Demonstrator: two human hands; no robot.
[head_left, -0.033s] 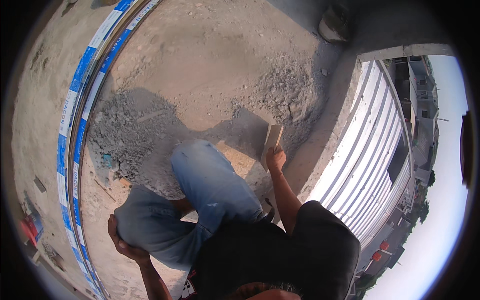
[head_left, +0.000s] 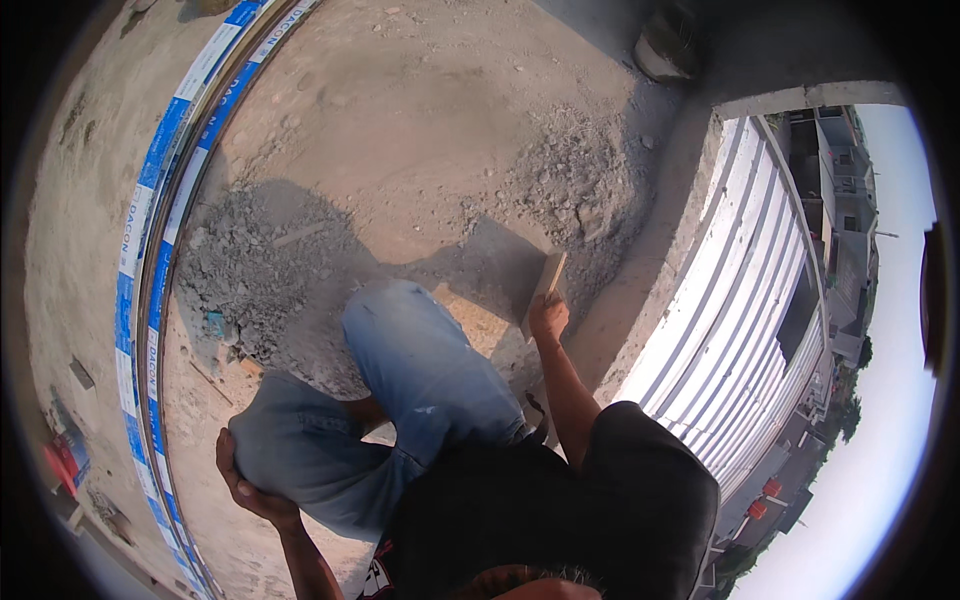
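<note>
In my right hand (head_left: 549, 317) is a flat wooden board (head_left: 552, 274), seen nearly edge-on. My fingers are closed around it, and the lower part of the board is partly hidden by the hand. It is beside my right knee, above the dusty ground; whether it touches the ground I cannot tell. My left hand (head_left: 255, 495) is wrapped round my bent left knee (head_left: 285, 435), thumb on the near side. Beyond the knees lies a heap of grey rubble or loose mix (head_left: 260, 265), partly in shadow.
Long blue-and-white strips (head_left: 160, 250) run along the left. More rubble (head_left: 580, 180) lies along a low ledge (head_left: 660, 270) at the right, past which is a white corrugated sheet roof (head_left: 730, 300). A bucket (head_left: 667, 45) stands at the far right. A red object (head_left: 62, 462) lies far left.
The board in my right hand has tilted, so that less of its face shows, and the hand has shifted very slightly. My left hand stays on the knee.
</note>
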